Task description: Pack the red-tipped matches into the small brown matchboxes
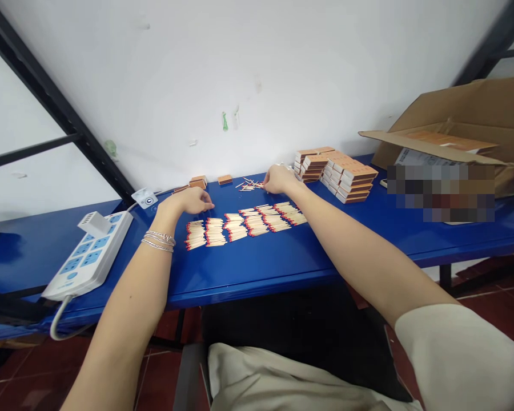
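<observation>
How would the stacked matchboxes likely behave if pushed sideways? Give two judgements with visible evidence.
The matchbox stacks would probably shear apart or topple: small separate boxes piled several high, unbound. They likely slide easily, since the blue table looks smooth and glossy.

Blue table (261, 262): matches (244, 224), matchboxes (338, 174), power strip (88, 257)

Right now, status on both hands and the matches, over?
Left hand curled by match rows. Right hand by loose matches, beside stacked matchboxes. Grasp unclear. Nothing blocking.
</observation>
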### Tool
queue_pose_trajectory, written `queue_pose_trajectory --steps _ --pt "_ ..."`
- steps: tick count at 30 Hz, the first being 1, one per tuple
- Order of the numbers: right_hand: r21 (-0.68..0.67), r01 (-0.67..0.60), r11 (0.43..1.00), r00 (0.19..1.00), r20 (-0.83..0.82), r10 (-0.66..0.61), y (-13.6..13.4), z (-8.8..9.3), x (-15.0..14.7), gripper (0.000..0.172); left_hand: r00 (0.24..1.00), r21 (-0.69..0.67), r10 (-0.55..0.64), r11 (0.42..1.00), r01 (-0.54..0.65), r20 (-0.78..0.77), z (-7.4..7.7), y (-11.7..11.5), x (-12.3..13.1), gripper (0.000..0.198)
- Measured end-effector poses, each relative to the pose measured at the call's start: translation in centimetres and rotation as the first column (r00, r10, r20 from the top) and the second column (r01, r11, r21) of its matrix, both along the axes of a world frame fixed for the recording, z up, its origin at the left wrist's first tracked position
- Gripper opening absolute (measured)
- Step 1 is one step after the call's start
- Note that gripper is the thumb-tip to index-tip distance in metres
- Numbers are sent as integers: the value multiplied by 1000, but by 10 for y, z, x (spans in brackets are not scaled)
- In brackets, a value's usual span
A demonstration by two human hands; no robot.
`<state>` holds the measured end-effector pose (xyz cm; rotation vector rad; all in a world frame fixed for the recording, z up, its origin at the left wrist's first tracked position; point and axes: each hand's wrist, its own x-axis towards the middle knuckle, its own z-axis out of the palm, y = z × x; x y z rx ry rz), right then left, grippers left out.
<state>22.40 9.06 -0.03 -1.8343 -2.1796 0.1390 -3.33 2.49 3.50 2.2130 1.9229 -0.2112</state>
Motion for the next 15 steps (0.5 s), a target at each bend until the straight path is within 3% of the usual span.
queue_pose_trajectory --steps 7,12,15 --pt "-57 85 995 996 -32 -87 6 -7 5 55 1000 2 0 1000 0 -2 -1 1 -1 37" --pt "-68 87 994 996 -12 -88 7 -7 2 50 1000 7 6 1000 -6 -6 0 0 -1 36" --pt "-97 26 995 1000 5 -25 6 -7 1 43 1000 2 5 1000 -5 -11 0 0 -1 37"
